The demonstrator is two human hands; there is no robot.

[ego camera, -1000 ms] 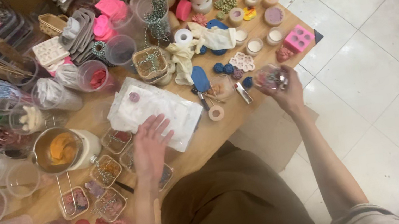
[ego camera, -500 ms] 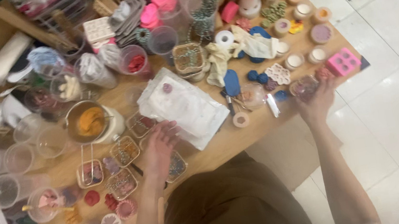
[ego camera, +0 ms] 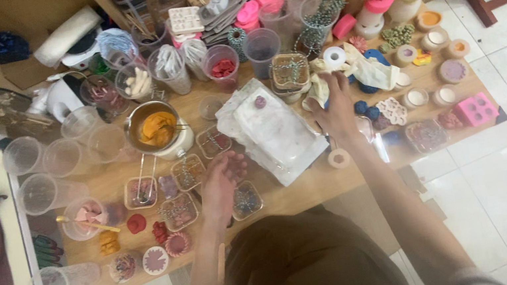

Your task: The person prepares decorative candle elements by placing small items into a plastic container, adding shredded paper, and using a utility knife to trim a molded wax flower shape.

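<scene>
The left hand (ego camera: 222,179) hovers open, fingers loosely curled and holding nothing, over small square clear tubs (ego camera: 247,200) of dark bits. Just beyond its fingertips lies a white plastic pouch (ego camera: 275,131), crinkled and flat, with a small mauve disc (ego camera: 259,102) on it. The right hand (ego camera: 337,110) reaches farther, fingers spread on a pale cloth (ego camera: 371,71); whether it grips is hard to tell. A tape roll (ego camera: 339,158) sits by its wrist, blue lumps (ego camera: 366,109) beside it, and a metal pot (ego camera: 154,128) of orange wax lies left of the pouch.
</scene>
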